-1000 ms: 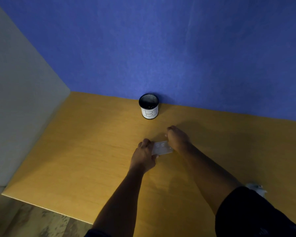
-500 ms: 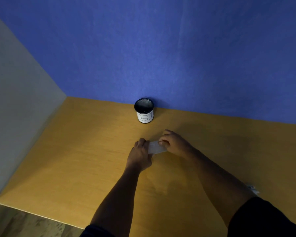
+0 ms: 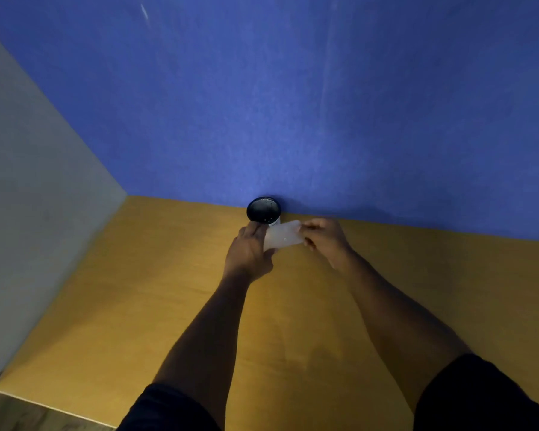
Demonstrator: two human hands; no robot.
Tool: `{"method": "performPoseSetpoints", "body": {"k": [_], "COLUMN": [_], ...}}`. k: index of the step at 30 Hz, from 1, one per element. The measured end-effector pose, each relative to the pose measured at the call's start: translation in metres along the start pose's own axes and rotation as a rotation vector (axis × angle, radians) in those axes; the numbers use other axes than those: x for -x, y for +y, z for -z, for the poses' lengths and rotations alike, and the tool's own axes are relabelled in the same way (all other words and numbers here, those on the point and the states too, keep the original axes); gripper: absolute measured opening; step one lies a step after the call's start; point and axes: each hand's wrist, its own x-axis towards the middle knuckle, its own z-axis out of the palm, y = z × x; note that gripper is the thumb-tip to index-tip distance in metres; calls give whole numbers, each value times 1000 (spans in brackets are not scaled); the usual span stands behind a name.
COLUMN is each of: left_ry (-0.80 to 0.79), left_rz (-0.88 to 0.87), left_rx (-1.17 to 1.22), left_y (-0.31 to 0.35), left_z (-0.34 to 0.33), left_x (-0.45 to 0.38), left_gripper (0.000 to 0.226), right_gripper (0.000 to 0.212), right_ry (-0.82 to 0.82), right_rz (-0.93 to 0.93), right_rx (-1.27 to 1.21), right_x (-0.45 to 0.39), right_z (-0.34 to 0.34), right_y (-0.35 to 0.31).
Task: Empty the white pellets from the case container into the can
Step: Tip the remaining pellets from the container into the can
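**Case container held at the mouth of the can**

At centre frame, the translucent case container (image 3: 284,234) is held off the table between two hands, its long axis running left to right with the right end slightly higher. One or two small pale specks show through its wall; whether they are pellets cannot be told. The left hand (image 3: 249,248) is clamped on the container's left end, fingers over the top edge and thumb beneath. The right hand (image 3: 322,236) pinches the right end between closed fingertips (image 3: 308,227). Just above and behind the container's left end stands the can (image 3: 263,209), upright, its dark round opening facing the camera and a strip of white side wall visible below the rim; the left hand's fingers overlap its lower edge in the frame, though contact cannot be told. Tiny light dots lie inside the opening. The can sits at the far edge of the yellow-brown table (image 3: 137,306), against the blue wall (image 3: 293,104) filling the upper frame. A grey panel (image 3: 28,197) bounds the left side. Dark sleeves (image 3: 479,396) occupy the lower corners.
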Motion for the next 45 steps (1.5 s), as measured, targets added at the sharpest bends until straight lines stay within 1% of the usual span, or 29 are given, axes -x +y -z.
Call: {"method": "performPoseSetpoints", "body": {"k": [4, 6, 7, 9, 12, 14, 15, 21, 26, 32, 34, 36, 38, 41, 43, 45], "left_ry": [102, 92, 73, 47, 52, 60, 60, 7, -3, 16, 22, 44, 76, 133, 170, 154], "left_rz": [99, 128, 138, 149, 172, 198, 205, 202, 194, 198, 196, 191, 183, 160, 152, 116], "left_rx": [120, 143, 138, 141, 169, 197, 203, 161, 136, 168, 168, 173, 170, 197, 244, 253], "left_y": [-1, -3, -4, -5, -1, 2, 4, 5, 5, 7, 8, 9, 12, 20, 28, 37], "left_z": [13, 14, 13, 9, 3, 0, -1, -6, -9, -13, -12, -11, -9, -6, -4, -4], "left_x": [-13, -14, -14, -12, -10, -7, -6, -6, -5, -2, -1, -1, 0, 0, 0, 0], "left_gripper": [84, 90, 93, 97, 101, 107, 110, 116, 116, 114, 114, 114, 114, 111, 105, 99], "right_gripper": [17, 13, 13, 14, 17, 19, 20, 24, 27, 26, 24, 19, 14, 16, 18, 17], "right_ry": [140, 219, 249, 277, 225, 149, 119, 25, 37, 90, 122, 194, 271, 331, 333, 336], "right_rz": [41, 73, 102, 207, 390, 456, 471, 583, 631, 676, 661, 602, 509, 345, 258, 227], "right_rx": [1, -3, 36, 200, 542, 783, 864, 1106, 1082, 941, 873, 710, 487, 205, 124, 116], "right_x": [-17, -27, -30, -35, -36, -34, -34, -27, -22, -18, -17, -15, -10, -1, 5, 14], "right_z": [-5, -7, -10, -15, -27, -35, -39, -44, -39, -34, -33, -32, -28, -17, -4, 11], "right_y": [-29, -42, -49, -61, -75, -79, -80, -76, -71, -63, -60, -57, -53, -41, -30, -18]}}
